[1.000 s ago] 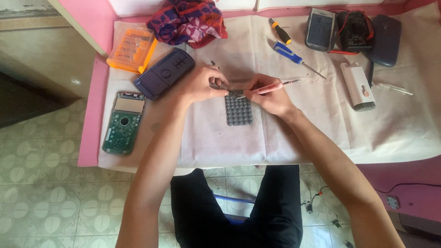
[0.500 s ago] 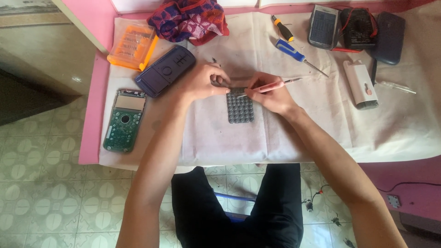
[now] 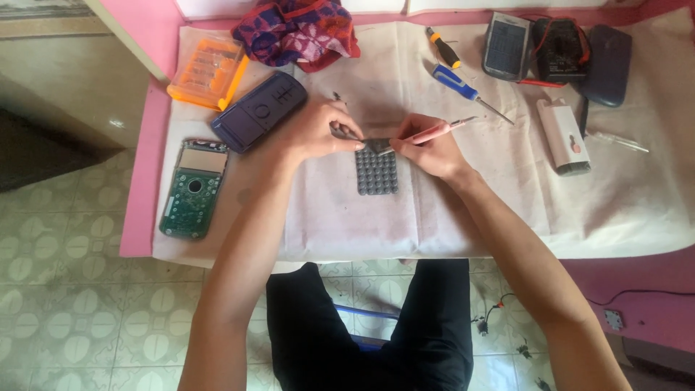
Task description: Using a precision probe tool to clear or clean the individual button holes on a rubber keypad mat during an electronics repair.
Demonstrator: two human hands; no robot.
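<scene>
comparing with the pictures from a moment ago, almost nothing has shifted: both hands stay bunched over the same spot at the middle of the frame, so the fine work there is still going on. at the far left a green circuit board (image 3: 192, 190) lies flat, bare and glossy, on the white cloth (image 3: 340, 217) over the pink table (image 3: 141, 210). above it sit a ribbed orange plastic case (image 3: 208, 71) and a dark blue moulded shell (image 3: 259, 110). the left hand (image 3: 318, 130) is curled nearly closed, pinching the top edge of the grey rubber keypad (image 3: 377, 172), a soft rectangle of small round studs, just below both hands. the right hand (image 3: 427, 148) is closed around a slim pink tool (image 3: 434, 133), its tip at that edge. right of it lies a blue-handled screwdriver (image 3: 456, 81).
</scene>
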